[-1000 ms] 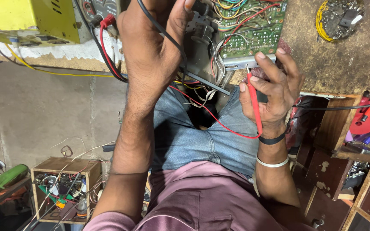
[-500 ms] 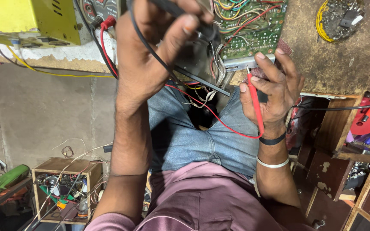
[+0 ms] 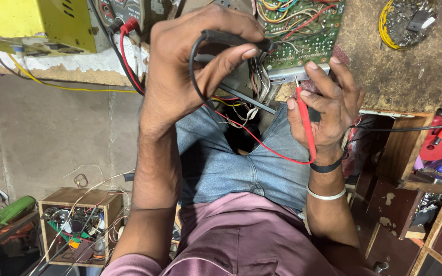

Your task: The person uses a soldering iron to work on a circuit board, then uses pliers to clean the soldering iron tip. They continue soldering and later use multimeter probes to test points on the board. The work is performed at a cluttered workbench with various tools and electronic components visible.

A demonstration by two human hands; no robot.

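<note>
An electronics repair workshop: bare circuit board (image 3: 303,25); yellow meter case (image 3: 31,23); parts-filled wooden box (image 3: 80,225)

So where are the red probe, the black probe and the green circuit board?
red probe (image 3: 307,125), head view, middle of its red shaft in the right hand.
black probe (image 3: 231,38), head view, its black handle under the left-hand fingers.
green circuit board (image 3: 303,25), head view, bare green face with wires.

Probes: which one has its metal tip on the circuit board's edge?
The red probe in the right hand; the black probe, in the left hand, lies sideways across the fingers.
</note>
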